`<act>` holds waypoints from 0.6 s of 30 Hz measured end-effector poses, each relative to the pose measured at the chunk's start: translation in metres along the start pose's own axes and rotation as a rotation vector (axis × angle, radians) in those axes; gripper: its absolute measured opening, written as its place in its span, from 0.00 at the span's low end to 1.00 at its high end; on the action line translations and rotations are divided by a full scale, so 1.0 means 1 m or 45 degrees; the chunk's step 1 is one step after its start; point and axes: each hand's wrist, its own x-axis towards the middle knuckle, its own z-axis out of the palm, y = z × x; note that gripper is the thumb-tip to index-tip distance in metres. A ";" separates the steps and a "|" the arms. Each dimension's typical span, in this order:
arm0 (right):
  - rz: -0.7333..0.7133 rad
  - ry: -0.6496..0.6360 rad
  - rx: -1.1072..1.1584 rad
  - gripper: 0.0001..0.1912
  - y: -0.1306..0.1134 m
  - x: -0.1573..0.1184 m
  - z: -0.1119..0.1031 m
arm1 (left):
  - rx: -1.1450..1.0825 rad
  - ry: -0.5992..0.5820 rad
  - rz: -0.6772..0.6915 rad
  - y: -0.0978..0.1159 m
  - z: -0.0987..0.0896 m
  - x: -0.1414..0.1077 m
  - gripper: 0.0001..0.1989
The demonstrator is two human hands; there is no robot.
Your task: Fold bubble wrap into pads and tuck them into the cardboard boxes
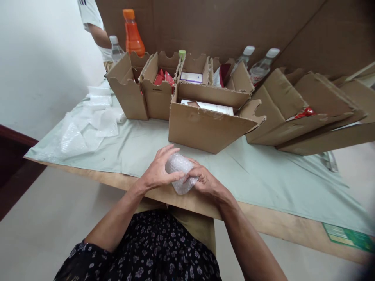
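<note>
A bundle of bubble wrap (179,166) sits between my hands at the table's front edge. What it may enclose cannot be made out. My left hand (160,168) curves around its left side, thumb in front and fingers behind. From the right, my right hand (202,177) pinches a loose edge of the wrap, its fingers bent against the bundle. Just beyond my hands stands a cardboard box (199,127) with a white packet (211,107) inside.
Loose bubble wrap sheets (77,134) lie on the left of the green cloth (140,136). Several cardboard boxes (125,93) line the back, with an orange bottle (134,37) and clear bottles (262,66) behind. A person's arm (99,36) shows at upper left.
</note>
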 end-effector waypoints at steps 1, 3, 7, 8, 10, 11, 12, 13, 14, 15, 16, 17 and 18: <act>0.017 0.004 -0.017 0.15 0.000 -0.001 0.002 | 0.069 -0.002 0.008 0.003 0.001 -0.001 0.41; 0.038 0.013 -0.065 0.16 0.001 -0.004 0.006 | 0.192 0.011 0.019 0.008 0.003 -0.002 0.42; 0.029 -0.007 -0.188 0.18 0.005 -0.007 0.012 | 0.395 0.131 0.063 0.014 0.007 -0.006 0.42; 0.025 -0.014 -0.218 0.18 0.006 -0.007 0.013 | 0.438 0.166 0.086 0.016 0.009 -0.007 0.40; 0.007 -0.019 -0.268 0.18 0.007 -0.006 0.015 | 0.510 0.227 0.136 0.020 0.012 -0.010 0.37; -0.001 -0.019 -0.291 0.18 0.008 -0.005 0.016 | 0.538 0.248 0.159 0.022 0.013 -0.011 0.35; -0.006 -0.016 -0.315 0.18 0.008 -0.005 0.018 | 0.559 0.259 0.176 0.023 0.015 -0.012 0.32; -0.009 -0.019 -0.339 0.17 0.008 -0.004 0.019 | 0.575 0.263 0.185 0.025 0.016 -0.013 0.30; -0.011 -0.025 -0.361 0.17 0.007 -0.003 0.021 | 0.582 0.261 0.184 0.026 0.017 -0.014 0.28; -0.009 -0.037 -0.380 0.16 0.006 -0.003 0.022 | 0.580 0.256 0.175 0.026 0.018 -0.015 0.26; -0.008 -0.055 -0.394 0.17 0.005 -0.003 0.023 | 0.569 0.251 0.160 0.026 0.019 -0.015 0.25; -0.010 -0.078 -0.401 0.17 0.004 -0.003 0.024 | 0.552 0.248 0.143 0.025 0.019 -0.015 0.25; -0.013 -0.099 -0.404 0.18 0.003 -0.003 0.025 | 0.529 0.248 0.127 0.023 0.019 -0.016 0.25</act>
